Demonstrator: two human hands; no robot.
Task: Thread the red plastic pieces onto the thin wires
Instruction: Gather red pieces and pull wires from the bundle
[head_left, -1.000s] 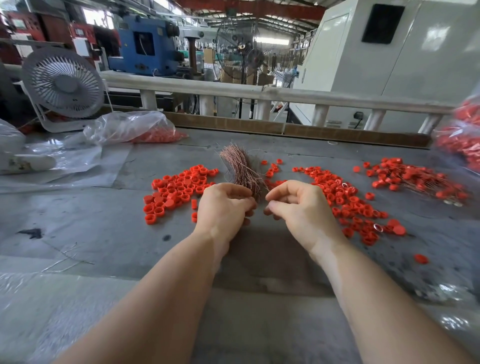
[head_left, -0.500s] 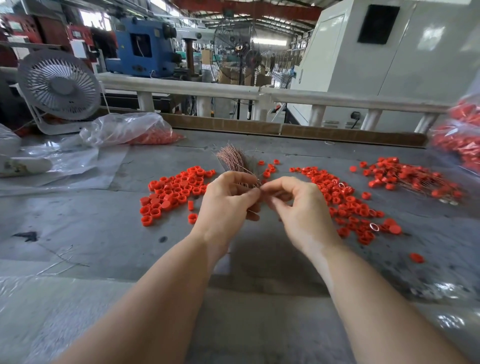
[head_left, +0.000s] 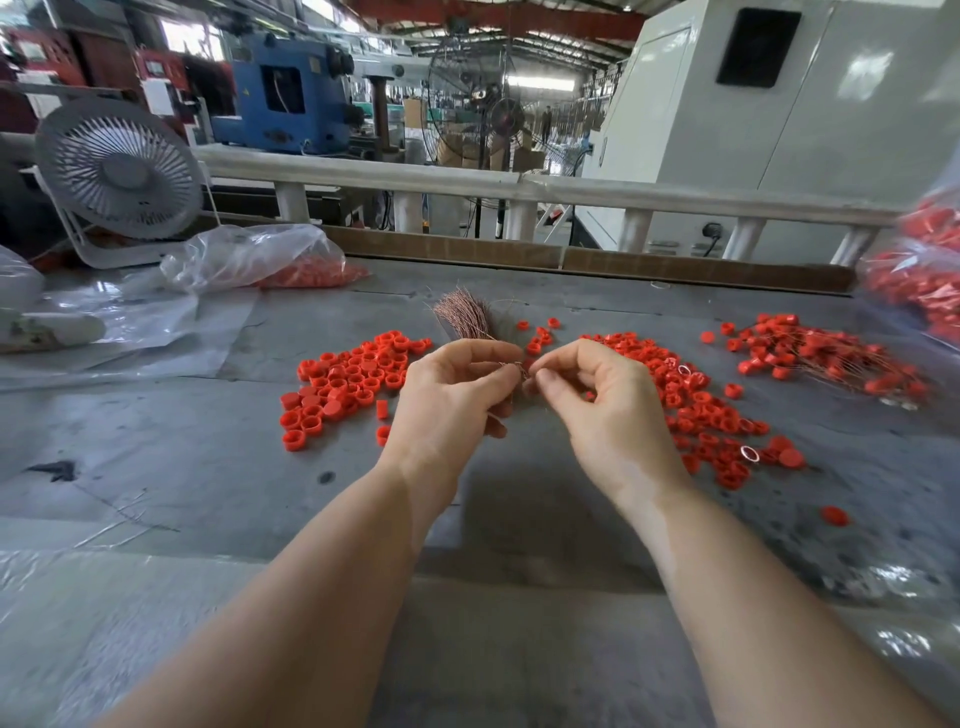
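Both hands met above the desk (head_left: 156, 447): my left hand (head_left: 447, 405) gripped the bundle of thin wires (head_left: 467, 319), my right hand (head_left: 602, 410) pinched one wire's end. Red plastic pieces (head_left: 348, 379) lay heaped either side.

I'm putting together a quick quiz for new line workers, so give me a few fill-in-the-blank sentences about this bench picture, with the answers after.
1. The left hand grips a bundle of thin ____ that fans out above its fingers.
2. The loose plastic caps on the grey table are coloured ____.
3. The white desk ____ stands at the table's far left corner.
4. The right hand meets the left, fingertips pinched, ____ the two nearest cap piles.

Missing words: wires; red; fan; between
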